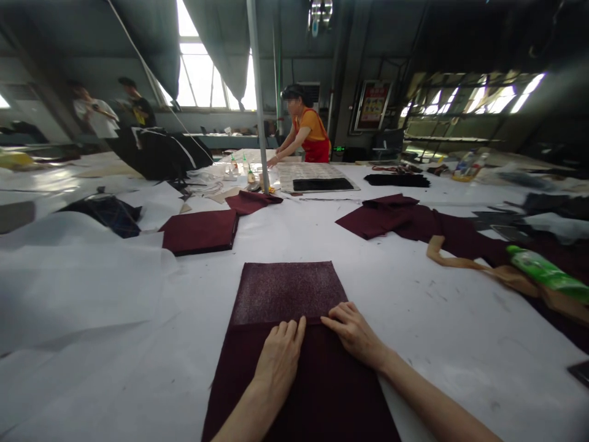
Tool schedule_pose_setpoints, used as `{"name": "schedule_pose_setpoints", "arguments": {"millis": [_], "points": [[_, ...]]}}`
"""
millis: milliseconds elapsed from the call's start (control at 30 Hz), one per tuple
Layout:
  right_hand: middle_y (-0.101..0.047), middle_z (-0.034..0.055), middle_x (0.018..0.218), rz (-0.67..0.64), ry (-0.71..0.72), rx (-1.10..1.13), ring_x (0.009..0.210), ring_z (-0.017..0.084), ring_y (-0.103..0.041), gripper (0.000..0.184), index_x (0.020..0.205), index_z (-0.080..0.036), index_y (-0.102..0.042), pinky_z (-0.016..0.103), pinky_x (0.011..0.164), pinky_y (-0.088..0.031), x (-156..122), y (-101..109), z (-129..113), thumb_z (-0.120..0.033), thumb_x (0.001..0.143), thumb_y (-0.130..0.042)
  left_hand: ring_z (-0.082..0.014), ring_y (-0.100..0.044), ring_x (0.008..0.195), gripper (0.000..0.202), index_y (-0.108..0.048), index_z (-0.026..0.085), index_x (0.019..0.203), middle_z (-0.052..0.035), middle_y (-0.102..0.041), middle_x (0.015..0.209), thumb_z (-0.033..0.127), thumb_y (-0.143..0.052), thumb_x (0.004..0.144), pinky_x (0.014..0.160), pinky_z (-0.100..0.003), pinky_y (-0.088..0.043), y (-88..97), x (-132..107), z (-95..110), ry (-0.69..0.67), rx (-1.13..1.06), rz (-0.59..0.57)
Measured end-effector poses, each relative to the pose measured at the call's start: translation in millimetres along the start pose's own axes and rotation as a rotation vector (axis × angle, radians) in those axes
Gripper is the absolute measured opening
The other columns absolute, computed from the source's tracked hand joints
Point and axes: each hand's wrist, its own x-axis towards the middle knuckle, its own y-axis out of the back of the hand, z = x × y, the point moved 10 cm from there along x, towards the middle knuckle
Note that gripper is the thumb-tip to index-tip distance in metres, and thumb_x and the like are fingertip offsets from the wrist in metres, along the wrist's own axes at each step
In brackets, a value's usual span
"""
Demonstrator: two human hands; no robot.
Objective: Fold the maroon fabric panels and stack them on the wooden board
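Matt maroon cloth panel (294, 344), grainy speckled upper half, smooth white paper tabletop (437, 307)

- The left hand (278, 356) is bare, with a narrow back and long, slim fingers (281, 331). The nails are too small to judge.
- Behind this hand the wrist (264, 387) is slender and unclothed.
- Past the wrist, the left forearm (243, 414) is bare skin, lean and smooth, as far as the picture's lower edge shows it.
- The right hand (354, 334) is bare too, with faint knuckle ridges behind its slim fingers (338, 316).
- Behind that hand the right forearm (432, 402) is uncovered along its whole visible length. It is thin at the wrist and broader farther from the hand.
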Motion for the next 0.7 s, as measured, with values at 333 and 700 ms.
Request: {"name": "schedule_pose_setpoints", "arguments": {"millis": [333, 700], "points": [[-0.058, 0.0070, 0.091, -0.039, 0.003, -0.059, 0.088, 0.020, -0.049, 0.029, 0.116, -0.019, -0.059, 0.038, 0.083, -0.038, -13.5, 3.5, 10.5, -0.013, 0.094, -0.041, -0.0211, -0.055, 0.088, 0.053, -0.045, 0.014, 0.136, -0.0094, -0.060, 0.101, 0.006, -0.047, 0.084, 0.077, -0.034, -0.048, 3.0, 12.1, 25.5, -0.040, 0.014, 0.020], [-0.058, 0.0076, 0.092, -0.022, -0.007, -0.085, 0.088, 0.020, -0.049, 0.030, 0.118, -0.017, -0.058, 0.037, 0.082, -0.038, -29.7, 10.2, 23.8, -0.012, 0.095, -0.040, -0.0222, -0.055, 0.090, 0.049, -0.046, 0.009, 0.134, -0.0107, -0.059, 0.103, 0.009, -0.047, 0.086, 0.078, -0.035, -0.050, 3.8, 27.9, 46.8, -0.044, 0.021, 0.023]]}}
